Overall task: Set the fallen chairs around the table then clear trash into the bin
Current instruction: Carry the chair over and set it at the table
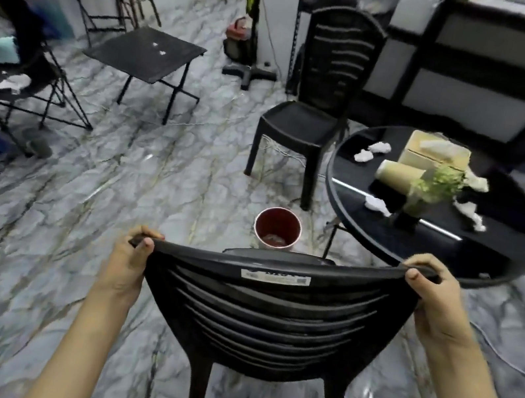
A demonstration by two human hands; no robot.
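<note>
My left hand (131, 258) and right hand (431, 289) clamp the top rail of the black chair (269, 314), fingers curled over it (thumbs behind). Beyond my fingers stands the red bin (277, 227); the round table (370, 230) lies past my right fingers.

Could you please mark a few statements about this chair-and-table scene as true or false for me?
1. The left hand and the right hand both grip the top rail of the near chair. True.
2. The far chair lies on its side. False: it stands upright beside the round table.
3. The bin sits on the table. False: it stands on the floor beside it.
4. Some crumpled paper lies on the round table. True.
5. The paper cup stands upright. False: it lies on its side.
</note>
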